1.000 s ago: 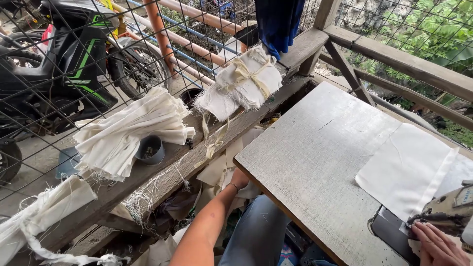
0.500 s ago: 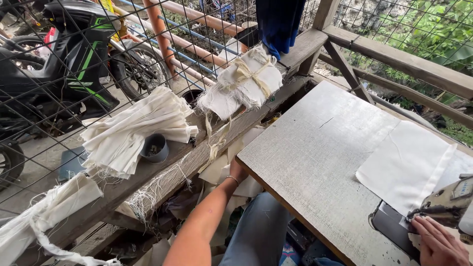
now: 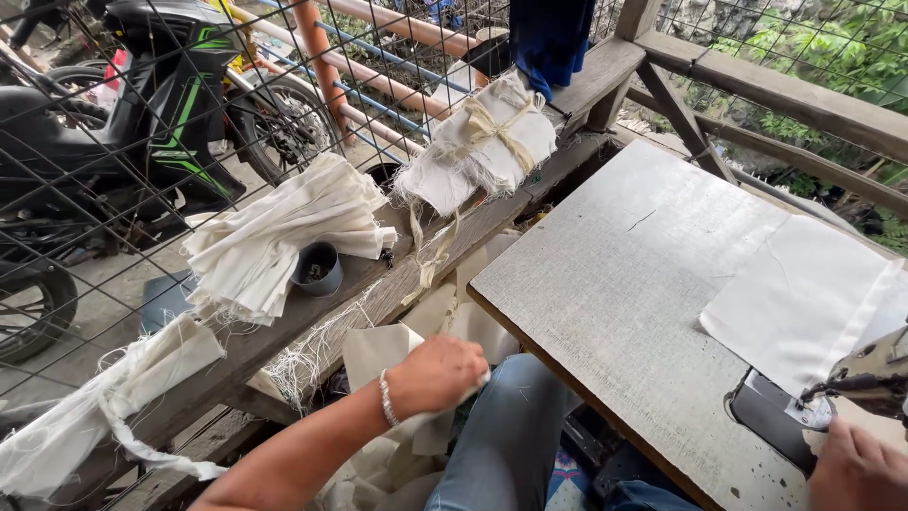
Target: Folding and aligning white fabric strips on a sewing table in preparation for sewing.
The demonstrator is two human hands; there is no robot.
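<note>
While the view looks down past the desk's left edge, these lines hold:

Cloth piece: a cream cut cloth piece [image 3: 430, 431] lies below the desk's near-left edge, atop a heap of loose cream pieces [image 3: 416, 350] between the desk and the wooden ledge.
Left hand: the left hand [image 3: 440, 374], a bead bracelet at its wrist, is closed around that piece, knuckles up.
Right hand: the right hand [image 3: 856, 468] rests at the desk's near-right corner, just beside the sewing machine's presser foot [image 3: 832, 393]; only part shows, so I cannot tell its grip.
Desk: the grey desk [image 3: 615, 274] carries a white fabric panel [image 3: 804, 298] at its right edge, reaching under the foot.
Ledge: the wooden ledge [image 3: 378, 289] bears a tied cloth bundle [image 3: 482, 142], a looser stack [image 3: 274, 237] and a small dark cup [image 3: 317, 268].
</note>
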